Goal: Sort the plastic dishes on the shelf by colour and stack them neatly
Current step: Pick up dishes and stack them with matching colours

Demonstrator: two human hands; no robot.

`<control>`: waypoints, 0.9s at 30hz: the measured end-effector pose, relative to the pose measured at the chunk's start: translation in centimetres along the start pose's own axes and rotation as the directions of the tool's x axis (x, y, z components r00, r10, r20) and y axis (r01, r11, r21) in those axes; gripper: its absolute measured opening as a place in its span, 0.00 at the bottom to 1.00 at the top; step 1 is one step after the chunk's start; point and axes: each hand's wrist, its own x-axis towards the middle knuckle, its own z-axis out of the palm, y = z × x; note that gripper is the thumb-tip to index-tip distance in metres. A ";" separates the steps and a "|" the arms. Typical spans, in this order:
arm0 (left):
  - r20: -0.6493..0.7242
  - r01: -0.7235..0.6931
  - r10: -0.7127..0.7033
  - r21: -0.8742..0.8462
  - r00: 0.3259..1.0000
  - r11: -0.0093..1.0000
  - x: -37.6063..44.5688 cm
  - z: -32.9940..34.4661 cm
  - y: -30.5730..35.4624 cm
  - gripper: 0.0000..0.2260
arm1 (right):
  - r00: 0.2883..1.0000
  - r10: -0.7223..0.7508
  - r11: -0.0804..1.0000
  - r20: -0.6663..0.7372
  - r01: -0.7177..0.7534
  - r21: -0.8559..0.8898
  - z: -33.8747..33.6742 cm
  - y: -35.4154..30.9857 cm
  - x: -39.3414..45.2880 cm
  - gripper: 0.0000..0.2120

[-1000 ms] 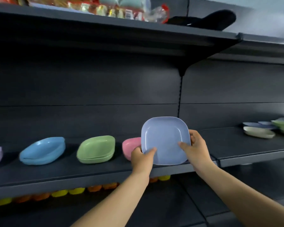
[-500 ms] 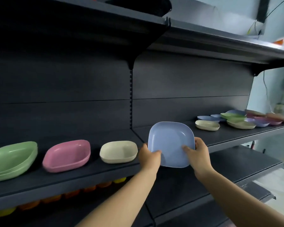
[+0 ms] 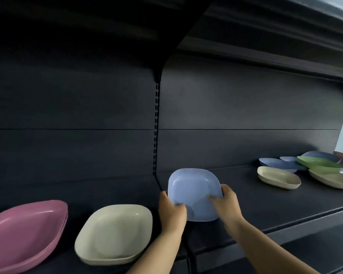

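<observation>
Both hands hold one blue dish (image 3: 194, 194) by its side rims: the left hand (image 3: 171, 211) curls round the near-left edge with the thumb lying inside, and the right hand (image 3: 225, 200) pinches the right edge, its fingers (image 3: 214, 198) reaching into the bowl. The dish hangs tilted toward the camera, just above the shelf (image 3: 265, 210), at the seam between two shelf sections.

Left of it sit a cream stack (image 3: 115, 233) and a pink stack (image 3: 26, 234), each nested. Well off to the right lies an unsorted pile (image 3: 323, 165) of blue, green, cream and lilac dishes, overlapping loosely.

The likely slip is in the set-down. The plastic looks smooth and light, and a tilted dish released early could skid or rock toward the shelf's front lip. Placing it over the seam might leave it sitting unevenly, so later blue dishes would stack crooked. Set too close to the cream stack, it may nudge that one askew. Pulling more blue dishes from under the green ones risks toppling the pile.
</observation>
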 end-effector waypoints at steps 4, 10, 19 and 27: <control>-0.035 -0.021 0.024 0.087 0.999 0.996 1.7 0.8 -1.3 0.13 | 0.998 -0.004 0.997 0.059 0.009 -0.081 1.4 1.1 2.1 0.06; -0.099 -0.013 0.051 0.347 0.994 0.938 2.4 1.0 -1.4 0.19 | 0.994 -0.048 0.983 0.096 0.064 -0.171 2.3 1.6 4.0 0.10; -0.080 -0.010 0.051 0.443 0.995 0.896 1.7 0.6 -1.0 0.23 | 0.988 -0.046 0.996 0.147 0.057 -0.070 2.4 1.4 4.2 0.12; -0.177 0.169 -0.098 0.450 0.979 0.877 1.5 1.3 0.1 0.22 | 0.982 -0.002 0.990 0.186 0.028 -0.137 2.4 1.7 5.1 0.08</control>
